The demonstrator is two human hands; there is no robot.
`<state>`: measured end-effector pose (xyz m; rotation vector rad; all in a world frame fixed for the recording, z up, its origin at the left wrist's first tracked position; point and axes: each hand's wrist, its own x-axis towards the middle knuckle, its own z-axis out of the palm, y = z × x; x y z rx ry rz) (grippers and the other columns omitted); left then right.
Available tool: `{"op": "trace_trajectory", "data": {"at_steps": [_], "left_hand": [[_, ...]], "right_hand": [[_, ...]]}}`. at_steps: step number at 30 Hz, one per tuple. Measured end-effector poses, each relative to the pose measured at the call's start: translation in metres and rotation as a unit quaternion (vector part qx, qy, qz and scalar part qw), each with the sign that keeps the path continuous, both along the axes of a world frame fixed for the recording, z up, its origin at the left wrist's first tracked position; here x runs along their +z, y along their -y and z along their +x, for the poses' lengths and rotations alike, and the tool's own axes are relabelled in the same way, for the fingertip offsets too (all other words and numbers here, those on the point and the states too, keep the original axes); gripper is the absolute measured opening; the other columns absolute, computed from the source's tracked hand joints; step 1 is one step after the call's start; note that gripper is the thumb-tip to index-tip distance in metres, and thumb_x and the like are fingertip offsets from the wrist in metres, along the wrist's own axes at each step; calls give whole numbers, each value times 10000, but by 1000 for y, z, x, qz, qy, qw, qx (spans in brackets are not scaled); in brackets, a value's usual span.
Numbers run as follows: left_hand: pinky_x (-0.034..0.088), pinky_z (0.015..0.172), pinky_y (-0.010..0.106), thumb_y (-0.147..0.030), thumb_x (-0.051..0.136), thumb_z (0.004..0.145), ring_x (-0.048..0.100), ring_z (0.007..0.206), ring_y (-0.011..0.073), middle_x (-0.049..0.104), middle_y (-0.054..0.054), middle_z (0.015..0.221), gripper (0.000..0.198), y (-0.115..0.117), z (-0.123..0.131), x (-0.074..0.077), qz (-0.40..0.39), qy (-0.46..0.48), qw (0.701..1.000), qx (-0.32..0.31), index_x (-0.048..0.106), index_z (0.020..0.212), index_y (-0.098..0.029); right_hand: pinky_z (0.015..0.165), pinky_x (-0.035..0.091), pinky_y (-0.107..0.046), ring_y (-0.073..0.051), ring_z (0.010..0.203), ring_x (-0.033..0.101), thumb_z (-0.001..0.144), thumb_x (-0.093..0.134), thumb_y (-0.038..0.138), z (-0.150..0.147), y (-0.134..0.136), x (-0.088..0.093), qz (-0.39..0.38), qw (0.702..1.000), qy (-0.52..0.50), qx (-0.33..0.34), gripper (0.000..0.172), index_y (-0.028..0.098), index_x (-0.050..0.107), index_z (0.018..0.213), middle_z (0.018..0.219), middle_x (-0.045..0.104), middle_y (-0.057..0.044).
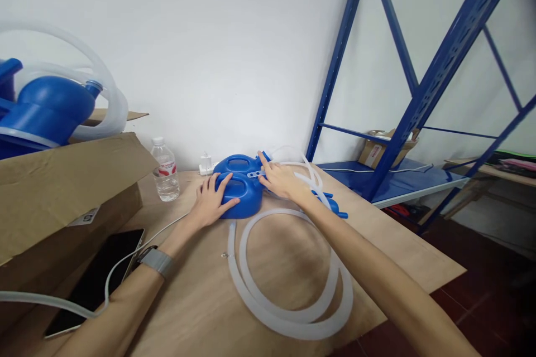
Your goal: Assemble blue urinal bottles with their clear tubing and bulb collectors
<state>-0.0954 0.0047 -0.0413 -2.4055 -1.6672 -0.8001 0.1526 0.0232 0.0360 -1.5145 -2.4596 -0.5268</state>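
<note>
Two blue plastic jugs lie side by side on the table: the near jug and the far jug, each with a moulded handle. My left hand rests on the left end of the near jug, fingers and thumb spread. At the jugs' neck end is my right hand, its index finger stretched toward the far jug's neck; some of its fingers are hidden. A pale strip with holes lies between the jugs beside that hand. Coiled in front is a translucent hose.
An open cardboard box at left holds another blue jug and hoses. Near it stand a water bottle and a dark tablet. A white charger is by the wall. Blue shelving rises at right.
</note>
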Motion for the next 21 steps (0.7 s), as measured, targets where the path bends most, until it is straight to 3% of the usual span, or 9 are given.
{"op": "trace_trajectory", "data": {"at_steps": [7,10,12,14,18,21], "left_hand": [[293,1118,595,-639,438,952,317,1416,407,322,198,1570,752,-1,1,-4,18,-6,1000,-2,278,1582,-262],[310,1108,591,-636,453,947,339,1403,403,343,185,1560,738,-2,0,-6,34,3,999,4,299,1574,-279],[317,1105,590,-634,459,946,346,1401,401,354,180,1554,731,-2,0,-7,43,6,999,4,308,1570,-284],[320,1106,588,-635,467,943,356,1396,398,358,181,1550,733,-3,-1,-8,45,7,999,3,317,1567,-281],[322,1110,586,-641,471,942,370,1391,393,374,180,1537,730,-3,-1,-7,46,10,999,1,329,1563,-284],[322,1111,587,-644,474,940,368,1394,398,367,179,1542,734,-2,-1,-6,45,12,999,-1,326,1565,-288]], "right_hand": [[916,478,-461,-369,1080,670,1017,300,388,-9,0,11,-49,998,14,-27,665,136,152,1614,1246,664,-220],[947,464,-438,-357,1151,647,1015,313,515,-11,-1,20,-101,994,-21,-27,614,200,380,1538,1300,655,-191],[943,461,-392,-334,1166,644,1007,285,603,-12,-2,24,-140,988,-54,-32,608,219,591,1366,1274,682,-157],[897,466,-342,-307,1137,660,1006,293,611,-14,-2,26,-157,984,-79,-43,592,224,699,1194,1219,719,-127],[816,455,-297,-262,1079,684,1006,398,460,-15,-4,23,-127,986,-93,-46,404,255,706,1169,1202,740,-72],[800,443,-294,-253,1037,694,1019,371,395,-15,-4,18,-106,989,-83,-54,402,236,734,1080,1157,753,-84]]}}
